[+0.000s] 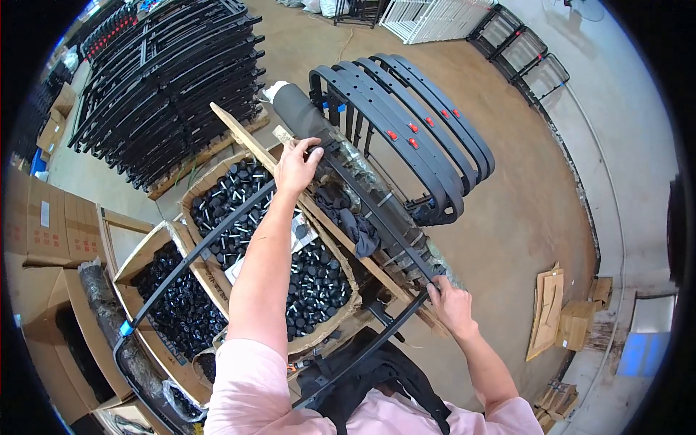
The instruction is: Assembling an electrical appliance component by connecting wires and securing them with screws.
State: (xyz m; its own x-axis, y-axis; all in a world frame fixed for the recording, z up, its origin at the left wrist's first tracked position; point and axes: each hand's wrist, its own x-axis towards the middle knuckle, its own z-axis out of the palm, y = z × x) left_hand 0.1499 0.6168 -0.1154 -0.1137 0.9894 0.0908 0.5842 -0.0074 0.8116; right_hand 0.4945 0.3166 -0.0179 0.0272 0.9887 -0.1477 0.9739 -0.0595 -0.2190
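Observation:
A black metal tube frame (373, 210) lies slanted in front of me, its long side bars reaching back toward my body. My left hand (296, 165) is closed around its far left corner. At the right corner, my right hand (451, 308) grips the frame with the fingers curled over the tube. A blue band (127, 328) wraps the left side bar near its bend. Beneath the frame stands an open cardboard box (355, 299) of black round-headed feet with metal bolts (317, 286). Dark cloth (355, 225) hangs beside the box, over a wooden rail (341, 243).
Several curved black frames with red clips (406, 123) stand ahead on the floor. Stacked black frames (170, 94) rise at the far left. A smaller box of black plastic parts (174, 297) and brown cartons (54, 225) are at left. Flattened cardboard (545, 312) leans at right.

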